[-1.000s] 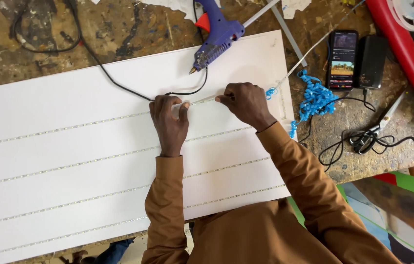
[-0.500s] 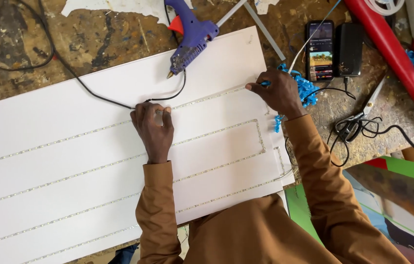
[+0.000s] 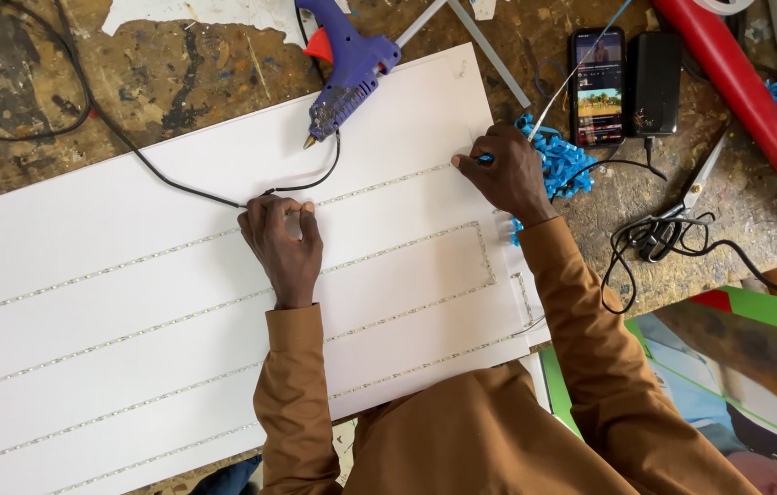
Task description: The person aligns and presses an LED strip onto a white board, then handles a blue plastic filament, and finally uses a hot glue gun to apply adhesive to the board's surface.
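The left hand (image 3: 283,247) is pressing curled fingers on the strip (image 3: 379,188) mid-board (image 3: 86,302), while the right hand (image 3: 509,174) is pinching the strip's far-right end. A blue glue gun (image 3: 347,73) is lying beyond them, with a phone (image 3: 597,87) and a red tube (image 3: 746,101) further right.

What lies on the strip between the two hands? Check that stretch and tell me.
Nothing visible lies on it. The left hand and right hand both press the light strip; the glue gun and its black cord lie just above.

White board (image 3: 132,302) cut off at left edge — red tube (image 3: 746,101) at right.
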